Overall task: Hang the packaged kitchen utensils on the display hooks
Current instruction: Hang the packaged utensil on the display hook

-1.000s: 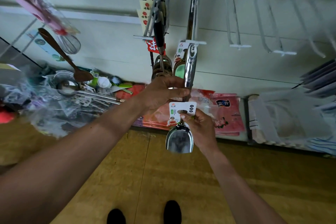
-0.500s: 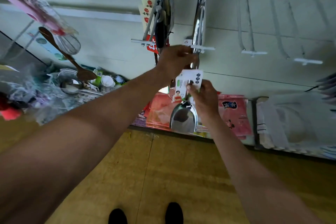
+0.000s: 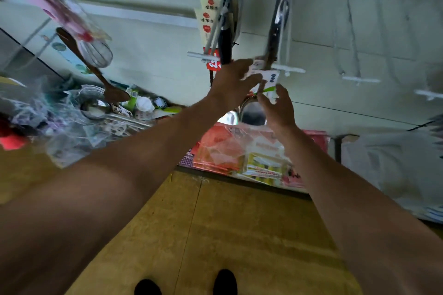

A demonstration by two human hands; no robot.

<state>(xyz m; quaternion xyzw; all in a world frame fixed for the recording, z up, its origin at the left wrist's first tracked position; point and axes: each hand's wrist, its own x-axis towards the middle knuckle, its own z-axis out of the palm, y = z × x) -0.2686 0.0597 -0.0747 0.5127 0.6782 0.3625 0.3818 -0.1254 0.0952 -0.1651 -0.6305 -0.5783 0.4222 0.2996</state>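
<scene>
A packaged steel scoop with a white header card [image 3: 270, 78] is up at the tip of a white display hook [image 3: 290, 70], where other steel utensils [image 3: 278, 19] hang. My left hand [image 3: 231, 84] pinches the card's upper left corner between thumb and forefinger. My right hand [image 3: 278, 106] holds the card's lower edge from below, fingers pointing up. The scoop's shiny bowl [image 3: 251, 116] shows between my wrists, partly hidden. The view is blurred, so I cannot tell whether the card's hole is on the hook.
Left of this, another hook [image 3: 200, 56] carries black-handled utensils with red labels. Bare white hooks [image 3: 359, 79] stand to the right. A loose utensil pile [image 3: 96, 109], a wooden spoon [image 3: 96, 72], red packets [image 3: 227, 151] and white bags [image 3: 395, 163] lie on the shelf below.
Both hands rose with the scoop from chest height to the hook tip. My left hand shifted from the handle to the card's corner.
</scene>
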